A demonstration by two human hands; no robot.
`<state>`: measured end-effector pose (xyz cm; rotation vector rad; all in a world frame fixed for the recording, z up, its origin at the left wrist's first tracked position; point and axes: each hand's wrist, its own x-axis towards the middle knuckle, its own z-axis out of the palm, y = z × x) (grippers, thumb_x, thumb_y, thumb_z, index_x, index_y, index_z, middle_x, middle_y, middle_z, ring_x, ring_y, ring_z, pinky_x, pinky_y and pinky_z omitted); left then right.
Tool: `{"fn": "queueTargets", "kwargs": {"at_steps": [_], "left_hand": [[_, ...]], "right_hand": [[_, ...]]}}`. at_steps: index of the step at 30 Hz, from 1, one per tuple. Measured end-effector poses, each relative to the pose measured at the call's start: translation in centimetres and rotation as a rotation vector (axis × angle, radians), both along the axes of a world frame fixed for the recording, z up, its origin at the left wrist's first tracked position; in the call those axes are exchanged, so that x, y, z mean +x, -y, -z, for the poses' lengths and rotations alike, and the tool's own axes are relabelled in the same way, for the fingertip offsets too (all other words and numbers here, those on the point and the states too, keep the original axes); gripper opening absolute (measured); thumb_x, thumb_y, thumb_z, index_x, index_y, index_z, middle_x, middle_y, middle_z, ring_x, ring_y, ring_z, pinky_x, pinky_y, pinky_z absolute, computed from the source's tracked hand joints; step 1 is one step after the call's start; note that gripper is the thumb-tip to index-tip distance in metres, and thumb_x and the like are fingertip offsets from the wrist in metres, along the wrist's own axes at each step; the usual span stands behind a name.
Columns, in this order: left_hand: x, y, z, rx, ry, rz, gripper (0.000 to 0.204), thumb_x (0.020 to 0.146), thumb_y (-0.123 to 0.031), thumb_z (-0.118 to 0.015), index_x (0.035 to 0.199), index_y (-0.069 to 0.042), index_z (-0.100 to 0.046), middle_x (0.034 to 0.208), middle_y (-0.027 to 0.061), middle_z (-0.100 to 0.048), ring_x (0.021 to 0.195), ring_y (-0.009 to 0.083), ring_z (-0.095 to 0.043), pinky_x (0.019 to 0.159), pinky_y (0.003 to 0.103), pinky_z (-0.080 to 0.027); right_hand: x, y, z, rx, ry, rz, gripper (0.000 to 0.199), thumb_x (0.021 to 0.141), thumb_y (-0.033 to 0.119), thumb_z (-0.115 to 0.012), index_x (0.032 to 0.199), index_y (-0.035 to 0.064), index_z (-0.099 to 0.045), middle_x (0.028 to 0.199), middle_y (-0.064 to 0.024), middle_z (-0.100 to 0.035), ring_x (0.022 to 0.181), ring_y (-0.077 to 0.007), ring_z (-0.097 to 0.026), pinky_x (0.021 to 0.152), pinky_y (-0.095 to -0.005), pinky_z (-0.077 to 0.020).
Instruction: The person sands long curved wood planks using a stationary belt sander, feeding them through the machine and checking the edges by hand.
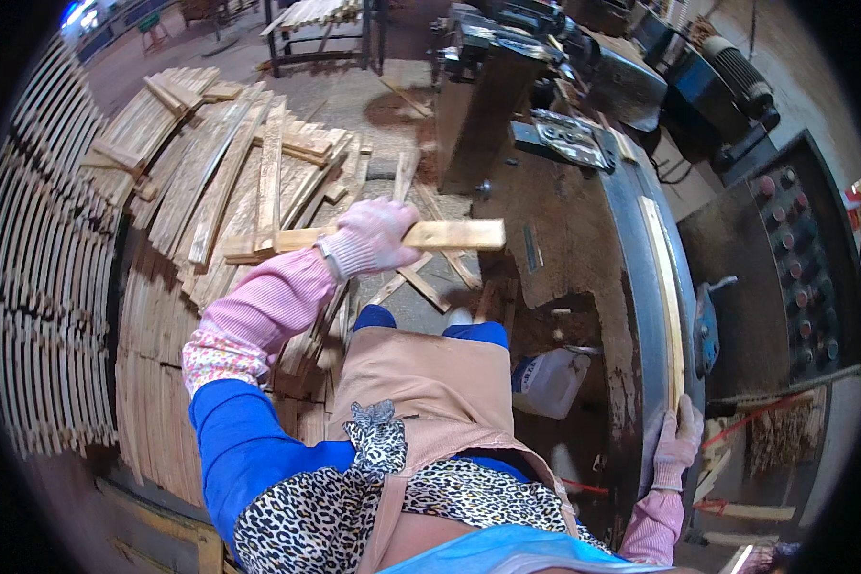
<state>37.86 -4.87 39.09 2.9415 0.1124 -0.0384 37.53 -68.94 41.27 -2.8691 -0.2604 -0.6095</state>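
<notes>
While my left hand is wrapped tight round a board, my right hand touches the near end of a long, thin strip on the metal worktop. I can't tell if that right hand pinches the wood or just leans on it. The strip lies flat and points away from me, maybe so it sits straight. I hold the board near its middle, with an end poking out on each side, and I think that helps it not tip. Both hands wear pink gloves, likely because rough wood can poke. A big pile of boards sits on my left, I guess so wood is easy to reach. The button box stands on my right, past the worktop, perhaps so it is close by.
</notes>
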Motion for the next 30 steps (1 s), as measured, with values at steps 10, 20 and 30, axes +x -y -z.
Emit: {"fn": "queueTargets", "kwargs": {"at_steps": [10,20,30], "left_hand": [[8.7,-2.8,-15.1,-0.784,0.682,-0.031,0.051,0.089,-0.040,-0.079,0.120,-0.002,-0.066,0.101,0.0076,-0.072,0.087,0.0159,-0.069,0.077,0.030,-0.058],[9.4,-4.6,-13.0,-1.965,1.000,-0.052,0.038,0.094,-0.031,-0.076,0.120,-0.008,-0.061,0.104,0.0104,-0.067,0.103,0.0266,-0.067,0.101,0.047,-0.055],[10.7,-5.7,-5.0,-0.195,0.533,-0.345,0.068,0.076,-0.046,-0.076,0.129,-0.005,-0.063,0.126,0.0255,-0.066,0.122,0.0365,-0.062,0.098,0.046,-0.053]], "right_hand": [[21.6,-13.6,-0.5,-0.143,0.243,-0.307,0.031,0.090,0.032,-0.070,0.117,0.0165,-0.073,0.099,-0.0098,-0.070,0.099,-0.0312,-0.064,0.087,-0.0451,-0.0507],[15.2,-32.1,-3.3,0.389,-0.698,-1.059,0.100,0.083,0.022,-0.085,0.162,0.0072,-0.027,0.160,-0.0141,-0.042,0.145,-0.0223,-0.043,0.120,-0.0338,-0.0348],[3.1,-10.3,-3.2,0.714,-0.337,-0.231,0.071,0.092,0.007,-0.067,0.158,0.0071,-0.039,0.152,-0.0141,-0.051,0.134,-0.0230,-0.052,0.112,-0.0349,-0.0423]]}}
